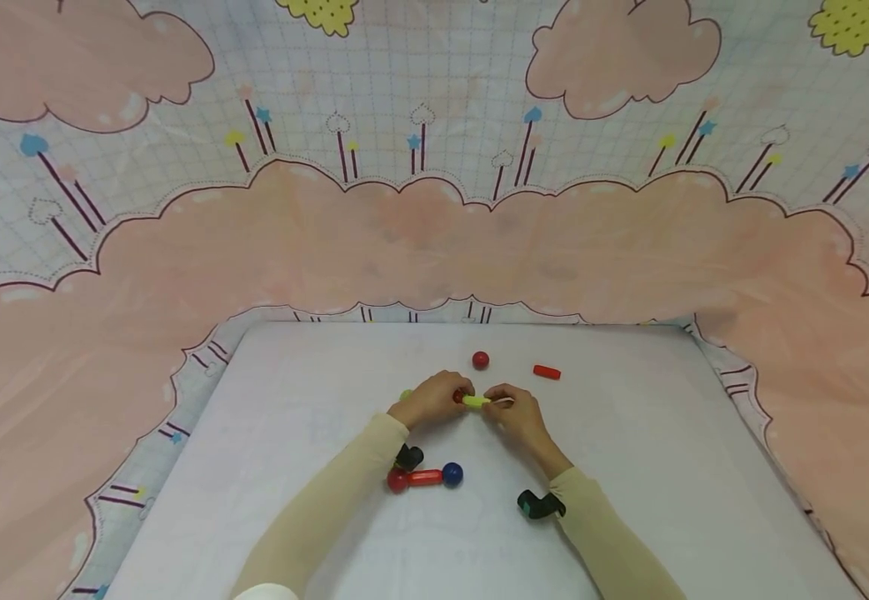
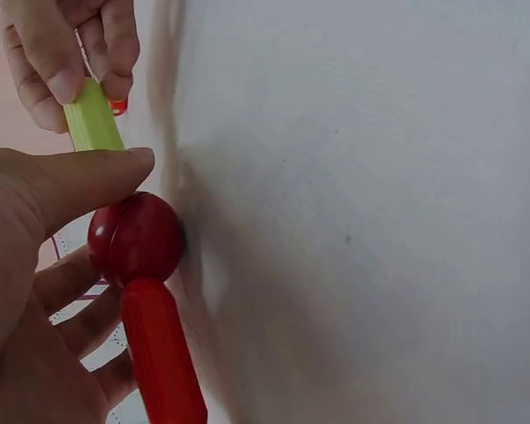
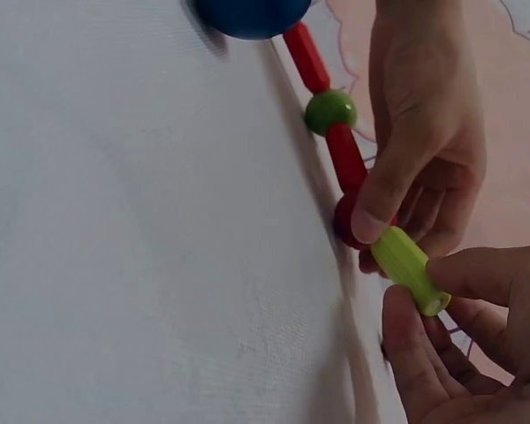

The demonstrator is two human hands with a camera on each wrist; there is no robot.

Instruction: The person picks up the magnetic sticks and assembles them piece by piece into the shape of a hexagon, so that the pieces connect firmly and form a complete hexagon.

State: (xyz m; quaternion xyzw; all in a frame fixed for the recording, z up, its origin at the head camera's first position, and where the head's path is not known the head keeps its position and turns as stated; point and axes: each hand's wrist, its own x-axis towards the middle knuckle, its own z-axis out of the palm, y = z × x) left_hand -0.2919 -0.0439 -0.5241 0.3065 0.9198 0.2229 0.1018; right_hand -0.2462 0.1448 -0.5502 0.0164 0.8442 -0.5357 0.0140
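A dark red ball (image 2: 140,237) is pinched by my left hand (image 1: 434,398), its thumb laid across the top. My right hand (image 1: 518,414) holds a yellow-green stick (image 3: 406,265) between thumb and fingers. One end of that stick meets the ball; a small hole shows in its other end. From the ball's opposite side runs a red stick (image 2: 163,353), leading to a green ball (image 3: 330,112) in the right wrist view. Another red stick (image 3: 306,57) appears beyond the green ball. In the head view my left hand mostly covers this chain.
Nearer me lies a joined piece: a red ball (image 1: 397,480), a red stick (image 1: 425,477) and a blue ball (image 1: 452,474), beside my left forearm. Farther back are a loose red ball (image 1: 481,360) and a loose red stick (image 1: 546,372) on the white table (image 1: 629,433).
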